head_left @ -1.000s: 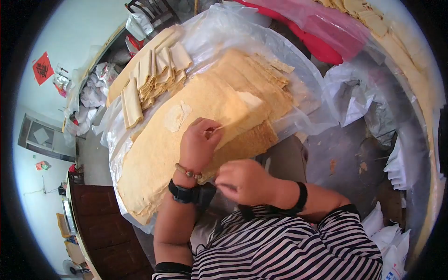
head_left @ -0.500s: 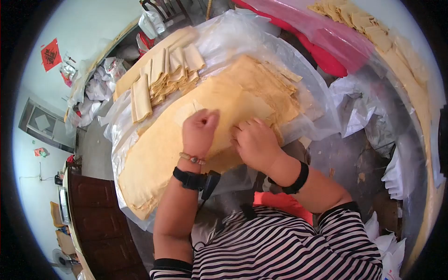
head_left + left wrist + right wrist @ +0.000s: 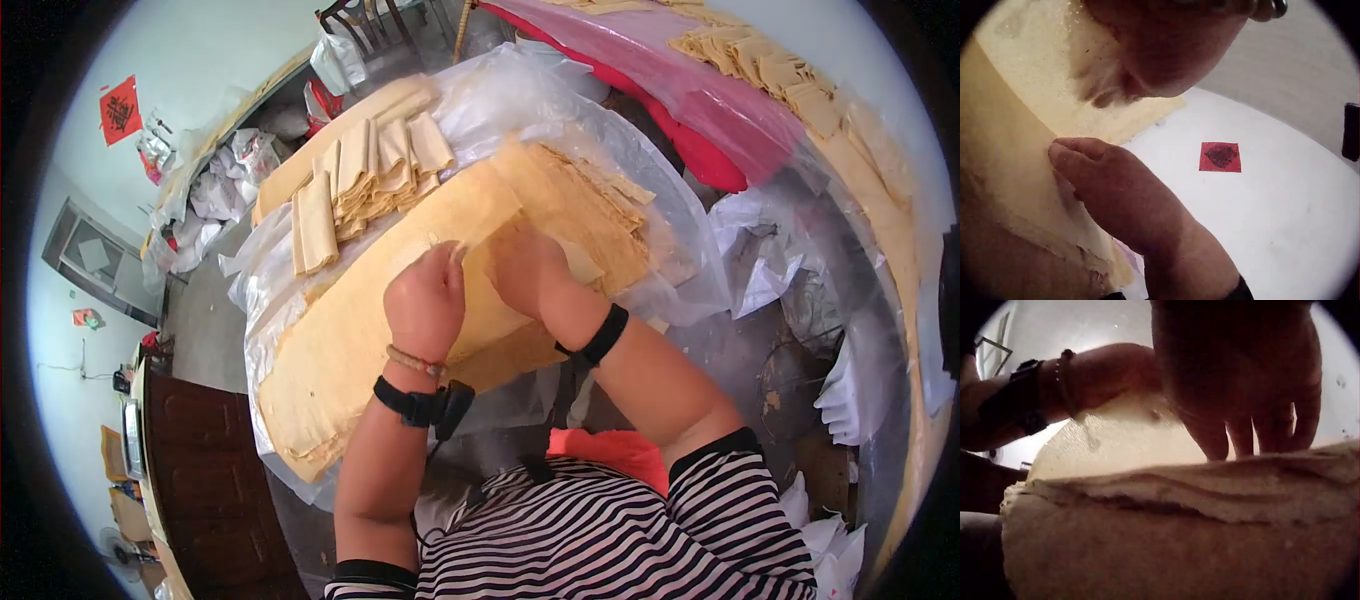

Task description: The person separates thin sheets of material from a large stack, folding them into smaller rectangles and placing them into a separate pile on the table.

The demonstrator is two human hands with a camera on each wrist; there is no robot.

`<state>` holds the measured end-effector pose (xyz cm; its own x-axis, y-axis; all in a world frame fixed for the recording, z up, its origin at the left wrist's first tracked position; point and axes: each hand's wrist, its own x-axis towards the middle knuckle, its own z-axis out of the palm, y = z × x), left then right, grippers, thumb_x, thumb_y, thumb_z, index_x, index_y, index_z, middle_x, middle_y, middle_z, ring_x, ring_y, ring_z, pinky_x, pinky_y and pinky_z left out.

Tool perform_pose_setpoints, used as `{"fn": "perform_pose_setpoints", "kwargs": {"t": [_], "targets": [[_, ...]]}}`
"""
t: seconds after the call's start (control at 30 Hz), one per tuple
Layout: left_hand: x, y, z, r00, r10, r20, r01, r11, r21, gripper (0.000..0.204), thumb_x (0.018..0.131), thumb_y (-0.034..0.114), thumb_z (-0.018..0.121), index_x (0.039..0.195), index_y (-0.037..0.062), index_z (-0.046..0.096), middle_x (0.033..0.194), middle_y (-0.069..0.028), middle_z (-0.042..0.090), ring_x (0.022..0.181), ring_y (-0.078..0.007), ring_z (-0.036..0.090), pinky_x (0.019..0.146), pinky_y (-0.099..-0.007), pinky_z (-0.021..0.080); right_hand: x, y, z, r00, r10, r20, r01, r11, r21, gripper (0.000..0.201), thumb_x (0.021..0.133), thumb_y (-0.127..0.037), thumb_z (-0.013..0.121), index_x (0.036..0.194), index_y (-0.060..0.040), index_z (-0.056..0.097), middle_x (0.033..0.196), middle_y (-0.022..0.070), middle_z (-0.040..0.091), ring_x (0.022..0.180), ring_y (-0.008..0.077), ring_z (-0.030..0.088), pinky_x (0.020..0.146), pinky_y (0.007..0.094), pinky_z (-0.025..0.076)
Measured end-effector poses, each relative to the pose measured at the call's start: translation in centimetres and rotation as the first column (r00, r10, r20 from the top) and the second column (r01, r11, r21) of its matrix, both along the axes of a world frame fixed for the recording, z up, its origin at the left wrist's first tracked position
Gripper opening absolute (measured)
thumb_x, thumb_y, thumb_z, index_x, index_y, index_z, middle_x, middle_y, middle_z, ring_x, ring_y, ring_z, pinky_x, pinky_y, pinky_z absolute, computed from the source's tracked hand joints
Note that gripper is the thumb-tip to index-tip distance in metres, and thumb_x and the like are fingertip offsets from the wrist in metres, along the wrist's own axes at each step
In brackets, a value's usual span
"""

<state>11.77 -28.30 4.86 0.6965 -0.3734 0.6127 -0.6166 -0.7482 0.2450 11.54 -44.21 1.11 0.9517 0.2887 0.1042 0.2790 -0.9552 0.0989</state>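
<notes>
A broad stack of thin, pale-yellow sheets that look like tofu skin point(image 3: 350, 330) lies before me in the head view. My left hand point(image 3: 425, 300) is over its middle, thumb and forefinger pinching the thin top sheet. In the left wrist view this hand point(image 3: 1172, 50) shows in part, its fingertips at the sheet. My right hand point(image 3: 530, 270), blurred, touches the sheets just to the right. Its fingers point(image 3: 1241, 434) reach straight down to the sheet edge in the right wrist view. A pale scrap lies mostly hidden behind my left hand.
Folded sheets point(image 3: 315, 225) lie in a row beyond the stack. Clear plastic point(image 3: 560, 105) spreads beneath them. A pink plastic cover point(image 3: 740, 130) is at the upper right, white bags point(image 3: 760, 250) below it. A dark wooden cabinet point(image 3: 205, 470) stands at the lower left.
My right hand has moved from near my body up and forward onto the sheets, beside the left. The left hand has let go of the sheet edge and its fingers are back on the sheet.
</notes>
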Motion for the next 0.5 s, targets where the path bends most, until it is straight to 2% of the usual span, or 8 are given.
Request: {"fn": "perform_pose_setpoints", "kwargs": {"t": [0.03,0.07,0.13,0.17,0.27,0.33,0.4,0.5], "targets": [[-0.5,0.0,-0.1,0.999,0.0,0.05,-0.001,1.0,0.021,0.013,0.095,0.02,0.066,0.1,0.0093,0.071,0.077,-0.0143,0.069,0.071,-0.0361,0.068,0.065,-0.0449,0.054,0.1,0.1,0.4,0.999,-0.035,-0.021,0.036,0.998,0.042,0.035,0.097,-0.029,0.052,0.116,-0.0081,0.073,0.122,0.0058,0.069,0.123,0.0288,0.056,0.105,0.0464,0.041],[-1.0,-0.1,-0.4,0.997,-0.048,0.057,0.046,0.998,0.046,0.013,0.093,0.018,0.067,0.102,0.0105,0.071,0.08,-0.0133,0.07,0.072,-0.0353,0.068,0.065,-0.0443,0.055,0.4,0.5,-0.4,0.981,-0.02,0.193,-0.034,0.962,0.272,0.036,0.098,-0.029,0.052,0.119,-0.0084,0.072,0.124,0.0069,0.069,0.125,0.0291,0.055,0.107,0.0463,0.04],[-1.7,-0.3,-1.0,0.988,-0.137,0.069,0.13,0.987,0.091,0.018,0.09,0.014,0.068,0.107,0.013,0.071,0.087,-0.0112,0.072,0.075,-0.0335,0.069,0.067,-0.0429,0.057,1.9,1.7,-3.9,0.814,-0.127,0.567,-0.304,0.739,0.602,0.037,0.099,-0.029,0.051,0.124,-0.009,0.069,0.129,0.0091,0.067,0.13,0.0297,0.053,0.111,0.0462,0.038],[-1.9,-0.2,-1.0,0.99,-0.133,0.056,0.128,0.988,0.089,0.024,0.086,0.009,0.068,0.109,0.0145,0.07,0.092,-0.0106,0.073,0.079,-0.0321,0.071,0.067,-0.0417,0.057,3.1,1.7,-4.3,0.776,-0.089,0.624,-0.371,0.736,0.567,0.039,0.097,-0.031,0.053,0.126,-0.009,0.066,0.132,0.0115,0.066,0.132,0.0318,0.053,0.113,0.0462,0.039],[-1.9,0.1,-0.8,0.991,-0.089,0.096,0.087,0.996,0.023,0.024,0.085,0.007,0.069,0.108,0.0128,0.07,0.09,-0.0115,0.072,0.078,-0.0326,0.07,0.066,-0.0414,0.057,3.5,-0.1,-2.6,0.826,-0.01,0.563,-0.37,0.743,0.557,0.039,0.094,-0.029,0.054,0.124,-0.0079,0.067,0.127,0.0142,0.067,0.125,0.0332,0.058,0.11,0.0466,0.041],[-1.8,0.7,-0.6,0.992,-0.079,0.099,0.083,0.996,-0.035,0.023,0.084,0.008,0.069,0.107,0.0133,0.07,0.091,-0.0098,0.073,0.078,-0.0304,0.07,0.067,-0.0403,0.057,3.5,-0.9,-1.8,0.945,-0.096,0.312,-0.146,0.73,0.667,0.04,0.092,-0.028,0.055,0.124,-0.0072,0.067,0.125,0.0159,0.068,0.123,0.0336,0.059,0.11,0.0464,0.042],[-1.8,1.1,-0.3,0.995,-0.065,0.074,0.073,0.992,-0.104,0.019,0.087,0.01,0.069,0.106,0.0122,0.071,0.087,-0.0112,0.072,0.074,-0.0304,0.069,0.065,-0.0387,0.055,4.1,-0.9,-1.5,0.968,-0.119,0.221,-0.046,0.78,0.624,0.041,0.091,-0.028,0.056,0.124,-0.007,0.067,0.122,0.0172,0.069,0.122,0.0338,0.06,0.109,0.0465,0.042],[-1.6,1.4,-0.1,0.999,0.002,-0.042,-0.009,0.984,-0.176,0.011,0.093,0.011,0.068,0.102,0.0085,0.072,0.079,-0.0138,0.07,0.067,-0.0299,0.068,0.061,-0.0358,0.053,5.6,-0.7,-1.5,0.975,-0.008,0.223,-0.09,0.9,0.427,0.041,0.091,-0.029,0.056,0.124,-0.0076,0.068,0.121,0.0186,0.068,0.123,0.0349,0.059,0.109,0.047,0.043]]}}
